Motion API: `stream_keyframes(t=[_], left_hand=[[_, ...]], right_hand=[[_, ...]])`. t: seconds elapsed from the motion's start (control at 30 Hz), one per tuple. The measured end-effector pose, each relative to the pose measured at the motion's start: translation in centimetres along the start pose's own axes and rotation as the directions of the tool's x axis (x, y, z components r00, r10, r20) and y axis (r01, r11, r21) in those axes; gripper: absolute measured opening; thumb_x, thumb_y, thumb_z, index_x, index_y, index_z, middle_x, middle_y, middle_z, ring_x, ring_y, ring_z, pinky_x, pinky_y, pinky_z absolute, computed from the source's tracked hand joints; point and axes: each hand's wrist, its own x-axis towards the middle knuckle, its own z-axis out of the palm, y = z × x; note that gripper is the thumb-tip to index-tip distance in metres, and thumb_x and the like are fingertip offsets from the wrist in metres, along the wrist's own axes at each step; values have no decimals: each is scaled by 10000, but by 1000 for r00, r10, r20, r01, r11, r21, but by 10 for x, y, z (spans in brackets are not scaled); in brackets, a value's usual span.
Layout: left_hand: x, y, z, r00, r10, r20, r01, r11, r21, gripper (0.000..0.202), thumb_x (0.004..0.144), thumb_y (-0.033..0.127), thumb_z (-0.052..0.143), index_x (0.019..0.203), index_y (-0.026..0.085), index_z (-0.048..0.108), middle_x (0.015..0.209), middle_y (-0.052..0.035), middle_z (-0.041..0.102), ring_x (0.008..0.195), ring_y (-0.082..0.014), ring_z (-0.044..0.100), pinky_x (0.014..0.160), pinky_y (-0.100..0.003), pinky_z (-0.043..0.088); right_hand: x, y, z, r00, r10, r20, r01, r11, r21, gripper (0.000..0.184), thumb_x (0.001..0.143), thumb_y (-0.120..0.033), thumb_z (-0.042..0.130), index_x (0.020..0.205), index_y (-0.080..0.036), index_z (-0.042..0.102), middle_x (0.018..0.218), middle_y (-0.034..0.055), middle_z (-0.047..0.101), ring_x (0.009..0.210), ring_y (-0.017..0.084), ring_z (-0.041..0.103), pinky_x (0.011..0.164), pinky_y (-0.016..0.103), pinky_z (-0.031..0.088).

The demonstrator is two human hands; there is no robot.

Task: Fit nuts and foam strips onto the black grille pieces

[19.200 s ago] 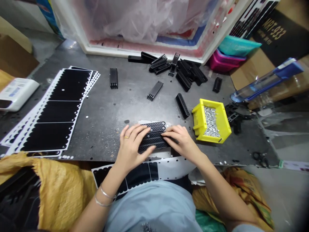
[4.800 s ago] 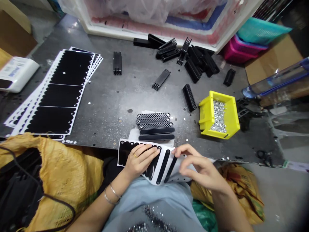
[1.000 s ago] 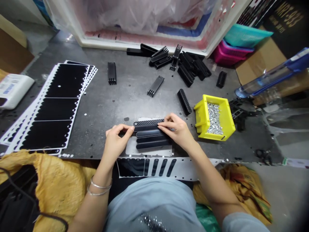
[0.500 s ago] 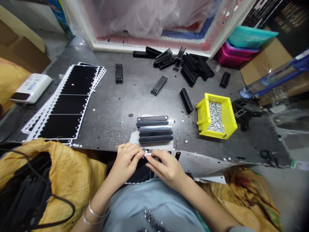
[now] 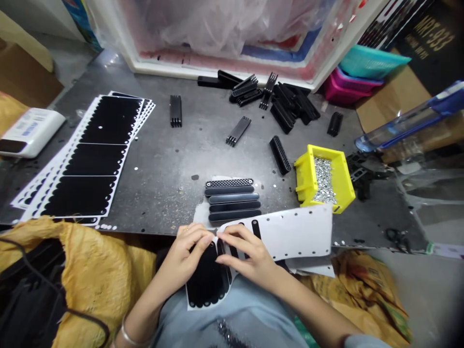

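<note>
Fingers of the left hand (image 5: pixel 184 253) are pinching the upper edge of a white-backed sticker sheet (image 5: pixel 295 233); those of the right hand (image 5: pixel 252 253) are resting at the same spot, thumb and forefinger standing apart over it. Cannot tell whether the right tips are gripping anything. Sheet is lying across the lap, bending under the hands, its white end rising before the tabletop (image 5: pixel 159 166) beside the yellow bin (image 5: pixel 306 182). Just beyond, one lattice-faced bar (image 5: pixel 229 183) and four smooth-faced bars (image 5: pixel 235 206) are lying in a row, the nearest close to the sheet's edge. Risks, as judged: a sharp bend could be creasing a black strip (image 5: pixel 256 229) or lifting its neighbour; a swinging white end could be nudging the bin or bars; tacky backing, if any, could be folding onto itself.
</note>
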Motion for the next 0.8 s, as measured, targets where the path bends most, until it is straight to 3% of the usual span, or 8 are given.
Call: stream_keyframes(t=[0.1, 0.2, 0.27, 0.33, 0.43, 0.53, 0.67, 0.8], left_hand=[[1, -4, 0, 1000, 3, 3, -3, 999, 38, 326, 1076, 372, 421, 888, 258, 663, 827, -6, 668, 830, -210, 594, 829, -365, 387], [-4, -12, -6, 996, 65, -54, -52, 974, 221, 287, 1070, 308, 420, 933, 250, 665, 811, -6, 658, 796, -205, 583, 815, -370, 358], [-8, -16, -12, 990, 135, -40, -114, 935, 335, 237, 1053, 281, 464, 963, 263, 683, 826, 5, 679, 780, -195, 583, 842, -378, 345], [-9, -16, -18, 981, 185, -61, -147, 908, 392, 141, 1022, 292, 558, 1006, 284, 698, 892, 17, 714, 827, -190, 616, 914, -390, 337], [7, -9, -23, 938, 196, -286, -74, 918, 389, 91, 990, 321, 634, 956, 265, 697, 936, 11, 739, 918, -200, 660, 1020, -413, 326], [42, -4, -25, 885, 101, -455, 41, 956, 292, 172, 1002, 329, 589, 903, 250, 704, 915, 2, 760, 897, -205, 673, 1030, -419, 373], [85, -10, -30, 921, -42, -387, 118, 977, 176, 209, 979, 324, 573, 1059, 276, 760, 924, -8, 786, 910, -225, 685, 987, -416, 432], [96, -16, -33, 936, -87, -340, 133, 984, 115, 222, 974, 336, 567, 976, 276, 781, 871, -8, 787, 906, -230, 684, 951, -410, 457]], right_hand=[[-3, -6, -7, 998, 45, -36, -43, 998, 50, 364, 924, -241, 753, 1277, -324, 715, 1087, 61, 672, 1014, 204, 681, 874, 382, 616], [-8, -19, -30, 984, 166, 60, -176, 956, 235, 101, 889, -254, 793, 986, -281, 781, 1067, 53, 664, 1007, 209, 696, 902, 404, 614], [-6, -26, -53, 961, 251, 116, -276, 857, 435, 112, 895, -325, 790, 975, -273, 733, 1103, 45, 637, 915, 196, 728, 836, 403, 641], [6, -28, -75, 954, 294, 62, -287, 833, 473, 159, 921, -338, 758, 1051, -289, 681, 1102, 30, 600, 747, 143, 704, 678, 340, 639], [41, -17, -87, 974, 212, -82, -211, 977, 22, 187, 945, -265, 716, 1129, -295, 703, 1069, 41, 593, 806, 153, 657, 693, 322, 604], [86, 7, -72, 999, 28, -38, -40, 928, -370, 284, 1002, -250, 627, 1276, -282, 694, 1116, 83, 658, 976, 216, 662, 854, 395, 589], [126, 38, -44, 983, -116, 141, 166, 889, -427, 147, 1000, -273, 652, 1077, -236, 771, 1048, 67, 739, 924, 207, 660, 849, 372, 563], [134, 49, -39, 969, -172, 174, 231, 883, -410, 112, 973, -277, 692, 944, -242, 795, 999, 52, 755, 865, 192, 611, 798, 351, 541]])
